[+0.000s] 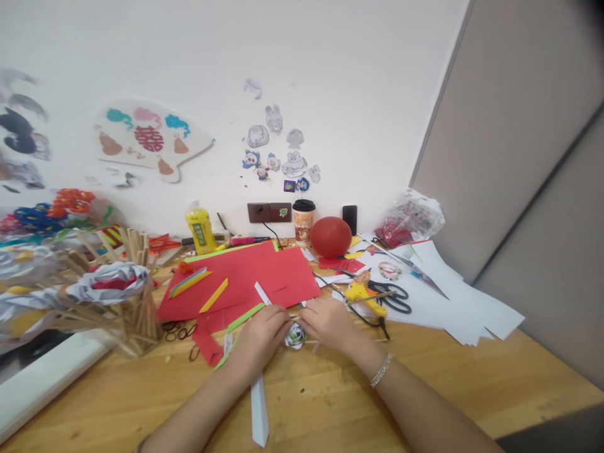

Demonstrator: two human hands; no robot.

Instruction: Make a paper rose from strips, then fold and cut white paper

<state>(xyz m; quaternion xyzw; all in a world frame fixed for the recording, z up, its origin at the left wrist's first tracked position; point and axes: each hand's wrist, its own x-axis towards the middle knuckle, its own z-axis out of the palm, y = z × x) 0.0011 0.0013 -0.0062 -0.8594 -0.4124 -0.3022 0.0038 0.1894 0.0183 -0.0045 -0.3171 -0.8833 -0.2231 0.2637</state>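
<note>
A small rolled paper flower (pixel 296 336), white with green and dark bits, sits between my two hands near the table's front. My left hand (pixel 265 335) is closed at its left side, fingers bent onto the paper. From the right, my right hand (pixel 326 321) pinches at the flower's edge, its fingertips partly hidden. A folded white paper strip (pixel 259 412) runs out below my left hand toward me. Green paper strips (pixel 245 318) lie beside the left wrist. Thin wooden sticks pass behind and beside my right hand.
Red paper sheets (pixel 245 277) lie behind my hands. To the right are a yellow glue gun (pixel 365 296), black-handled scissors (pixel 399 297), white paper (pixel 453 305) and a red balloon (pixel 331 237). Left stand a stick-filled holder (pixel 136 321) with paper flowers, and a yellow bottle (pixel 201 229).
</note>
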